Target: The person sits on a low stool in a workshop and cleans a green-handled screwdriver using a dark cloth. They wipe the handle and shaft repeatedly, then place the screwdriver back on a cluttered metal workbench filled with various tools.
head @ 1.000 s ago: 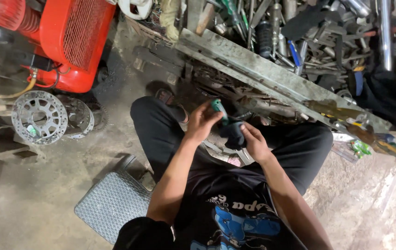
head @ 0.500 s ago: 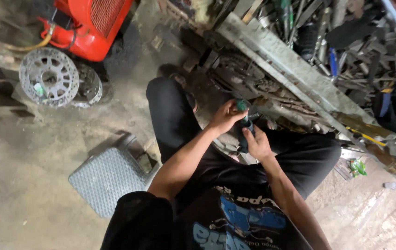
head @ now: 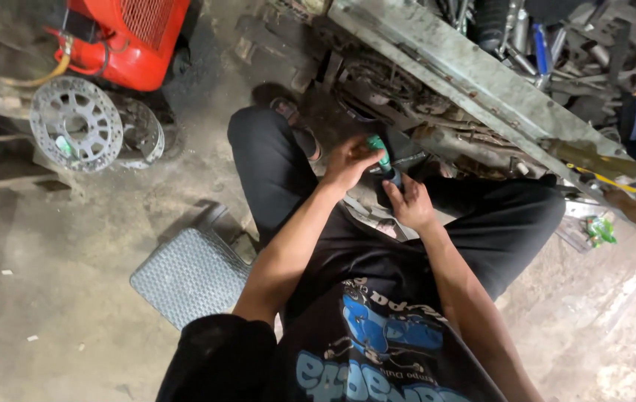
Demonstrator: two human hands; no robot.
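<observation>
I sit with my knees apart in black trousers. My left hand (head: 349, 161) grips the green handle of a small tool (head: 377, 150) between my knees. My right hand (head: 409, 202) is closed around a dark object (head: 394, 179) just below that handle, fingers wrapped over it. The two hands touch each other at the tool. What the dark object is stays hidden by my fingers.
A grey metal beam (head: 474, 78) runs diagonally in front of me, with piled metal parts and tools (head: 556, 37) behind it. A red machine (head: 128, 37) and silver brake discs (head: 76, 123) lie at the left. A grey woven stool (head: 187, 275) stands by my left leg.
The view has shifted, so the scene slid up and right. My hands stayed together on the green-handled tool and drew slightly closer to my body.
</observation>
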